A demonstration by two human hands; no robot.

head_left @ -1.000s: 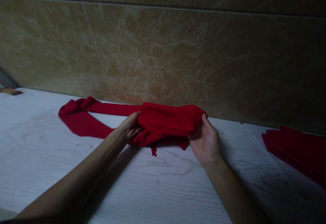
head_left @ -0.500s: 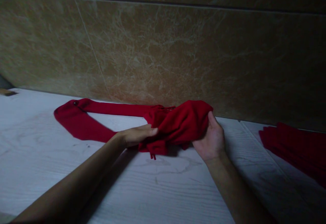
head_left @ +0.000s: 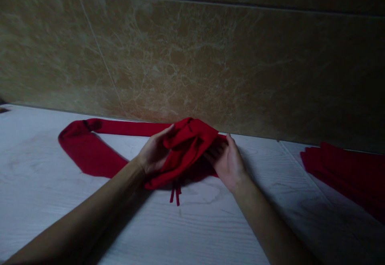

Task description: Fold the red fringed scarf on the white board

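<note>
A red cloth piece (head_left: 192, 144) with a wide strap-like loop lies along the wall, its middle bunched up and folded over. Around the left part of the bunch is my left hand (head_left: 155, 152), thumb on top and the other fingers hidden by the fabric. At the right end, my right hand (head_left: 227, 162) has its palm turned inward, fingers stretched toward the underside of the cloth and thumb apart. The loop (head_left: 96, 158) reaches out to the left and doubles back. Two thin red strips (head_left: 175, 194) hang from the near edge.
A stack of red cloth pieces (head_left: 345, 172) lies at the right. Behind the whitish wood-grain surface (head_left: 186, 233) rises a brown marbled tile wall (head_left: 180, 56). A small brown object (head_left: 4, 109) shows at the far left edge.
The bunched cloth has been turned over toward the left and folded. My left hand has moved up around it. My right hand has moved left and loosened from the cloth's edge.
</note>
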